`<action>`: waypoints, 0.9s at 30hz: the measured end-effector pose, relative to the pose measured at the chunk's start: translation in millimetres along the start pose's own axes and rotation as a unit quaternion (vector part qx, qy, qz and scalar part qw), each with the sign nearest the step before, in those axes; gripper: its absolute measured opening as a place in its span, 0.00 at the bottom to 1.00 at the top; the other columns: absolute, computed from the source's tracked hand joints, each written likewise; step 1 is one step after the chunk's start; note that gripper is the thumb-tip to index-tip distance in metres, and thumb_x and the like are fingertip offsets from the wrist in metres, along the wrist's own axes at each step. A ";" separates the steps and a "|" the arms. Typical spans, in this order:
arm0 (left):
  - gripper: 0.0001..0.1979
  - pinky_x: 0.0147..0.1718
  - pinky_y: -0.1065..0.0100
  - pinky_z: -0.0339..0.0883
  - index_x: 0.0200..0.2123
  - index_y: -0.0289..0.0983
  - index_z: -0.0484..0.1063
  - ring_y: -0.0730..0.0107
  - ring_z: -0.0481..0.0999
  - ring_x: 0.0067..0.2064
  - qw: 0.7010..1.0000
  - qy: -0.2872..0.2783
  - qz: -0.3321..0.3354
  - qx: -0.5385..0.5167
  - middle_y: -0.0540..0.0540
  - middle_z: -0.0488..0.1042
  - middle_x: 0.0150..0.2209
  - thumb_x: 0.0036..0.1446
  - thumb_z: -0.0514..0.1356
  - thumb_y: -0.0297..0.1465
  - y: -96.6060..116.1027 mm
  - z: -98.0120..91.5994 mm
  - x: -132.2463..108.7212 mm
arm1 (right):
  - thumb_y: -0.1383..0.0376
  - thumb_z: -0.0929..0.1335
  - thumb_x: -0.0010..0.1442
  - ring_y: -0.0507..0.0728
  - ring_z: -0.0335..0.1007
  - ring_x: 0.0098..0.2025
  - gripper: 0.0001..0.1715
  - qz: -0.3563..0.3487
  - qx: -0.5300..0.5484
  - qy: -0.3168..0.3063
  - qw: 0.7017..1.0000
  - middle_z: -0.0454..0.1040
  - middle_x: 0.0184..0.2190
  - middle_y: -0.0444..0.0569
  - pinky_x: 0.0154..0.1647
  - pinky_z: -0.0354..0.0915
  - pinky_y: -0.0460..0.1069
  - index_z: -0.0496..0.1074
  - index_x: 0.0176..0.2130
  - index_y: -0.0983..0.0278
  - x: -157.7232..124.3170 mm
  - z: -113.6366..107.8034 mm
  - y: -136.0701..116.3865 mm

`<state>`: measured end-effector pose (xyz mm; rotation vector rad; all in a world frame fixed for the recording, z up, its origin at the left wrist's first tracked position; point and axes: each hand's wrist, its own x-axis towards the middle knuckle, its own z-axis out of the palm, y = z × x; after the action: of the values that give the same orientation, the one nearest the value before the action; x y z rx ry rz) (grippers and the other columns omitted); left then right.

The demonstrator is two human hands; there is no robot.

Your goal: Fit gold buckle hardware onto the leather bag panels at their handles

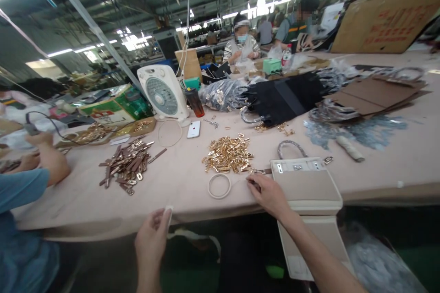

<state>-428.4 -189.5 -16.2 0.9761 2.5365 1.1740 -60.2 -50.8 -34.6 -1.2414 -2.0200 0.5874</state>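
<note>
My right hand (269, 194) rests on the table's front edge, fingers curled on a small dark piece beside the beige handbag (305, 183). Just left of it lies a white ring of tape (219, 186). A pile of gold metal fittings (228, 153) sits behind the ring. My left hand (151, 238) hangs below the table edge, pinching a small white strip (168, 214) between thumb and fingers.
Brown leather tabs (127, 162) lie to the left, near a co-worker's arm in a blue sleeve (34, 178). Behind are a white fan (163, 91), a phone (194, 129), a black bag (285, 96), cardboard sheets (374, 91). Other people work at the far end.
</note>
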 end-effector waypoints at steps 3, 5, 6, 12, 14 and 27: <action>0.28 0.37 0.62 0.75 0.43 0.39 0.78 0.58 0.80 0.36 0.997 -0.054 0.052 -0.031 0.45 0.81 0.35 0.53 0.65 0.56 37.3 -3.7 -17.5 | 0.63 0.66 0.69 0.57 0.78 0.42 0.11 -0.002 0.029 0.011 1.000 0.81 0.45 0.49 0.47 0.71 0.51 0.77 0.48 0.58 0.5 -4.2 -6.1; 0.26 0.41 0.64 0.74 0.48 0.37 0.75 0.59 0.80 0.41 0.982 -0.114 0.108 -0.104 0.44 0.80 0.40 0.58 0.64 0.53 70.6 2.6 -40.9 | 0.62 0.66 0.69 0.55 0.76 0.37 0.11 -0.006 0.079 0.027 0.996 0.81 0.44 0.49 0.44 0.71 0.51 0.78 0.48 0.59 0.3 -9.4 -11.4; 0.26 0.41 0.64 0.74 0.52 0.37 0.74 0.61 0.79 0.41 0.966 -0.172 0.139 -0.134 0.44 0.79 0.41 0.61 0.63 0.51 88.5 8.0 -54.7 | 0.61 0.67 0.69 0.55 0.74 0.34 0.12 -0.006 0.112 0.039 0.993 0.81 0.43 0.49 0.41 0.70 0.50 0.78 0.47 0.59 -0.6 -12.6 -13.7; 0.20 0.45 0.68 0.70 0.63 0.39 0.65 0.69 0.75 0.43 0.847 -0.436 0.211 -0.220 0.45 0.74 0.45 0.71 0.57 0.36 174.9 47.9 -118.2 | 0.55 0.70 0.68 0.52 0.68 0.27 0.15 0.105 0.271 0.143 0.946 0.80 0.37 0.49 0.28 0.67 0.48 0.78 0.48 0.61 -24.9 -45.8 -9.9; 0.20 0.46 0.69 0.69 0.63 0.40 0.64 0.69 0.75 0.44 0.823 -0.469 0.226 -0.227 0.46 0.74 0.45 0.70 0.57 0.33 189.3 57.7 -126.8 | 0.55 0.70 0.68 0.52 0.67 0.27 0.14 0.113 0.280 0.151 0.941 0.79 0.37 0.48 0.27 0.67 0.48 0.78 0.48 0.60 -38.5 -66.0 -5.9; 0.15 0.52 0.65 0.70 0.56 0.41 0.71 0.63 0.79 0.50 0.765 -0.505 0.385 -0.107 0.44 0.80 0.50 0.68 0.56 0.27 229.7 80.0 -145.4 | 0.66 0.70 0.69 0.59 0.79 0.45 0.09 -0.069 0.040 -0.038 0.996 0.81 0.43 0.51 0.46 0.74 0.52 0.78 0.49 0.57 -68.9 -149.6 -34.7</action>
<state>-171.3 -123.7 83.2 1.9612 1.1183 0.6694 52.5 -124.3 66.4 -1.0373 -2.1038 0.6496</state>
